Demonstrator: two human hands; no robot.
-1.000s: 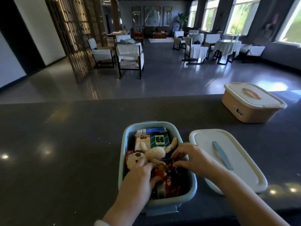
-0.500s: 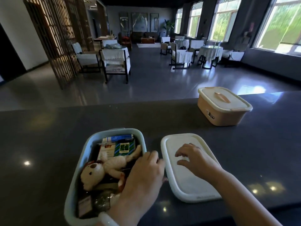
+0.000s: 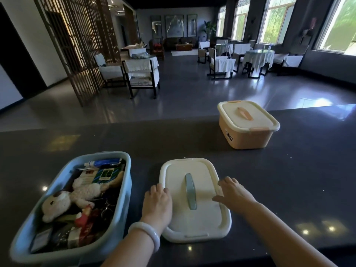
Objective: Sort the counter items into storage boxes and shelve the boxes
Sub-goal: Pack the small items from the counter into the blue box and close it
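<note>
An open blue storage box [image 3: 119, 224] sits at the near left of the dark counter [image 3: 289, 189]. It holds a plush bear [image 3: 77, 195], small cartons, a tube and red packets. Its white lid [image 3: 204, 224] with a blue handle lies flat on the counter to the right of the box. My left hand [image 3: 157, 205] rests against the lid's left edge, and my right hand [image 3: 234, 193] lies with spread fingers on its right edge. The lid is still flat on the counter. An orange box [image 3: 248, 137] with its cream lid on stands further back right.
The counter's far edge runs across the middle of the view. Beyond it lies a dining room with covered tables and chairs [image 3: 142, 72], a wooden lattice screen [image 3: 77, 45] at left and windows at right.
Both hands left the blue box's contents and moved right onto the white lid, one at each side. The view shifted right, so the blue box now sits at left.
</note>
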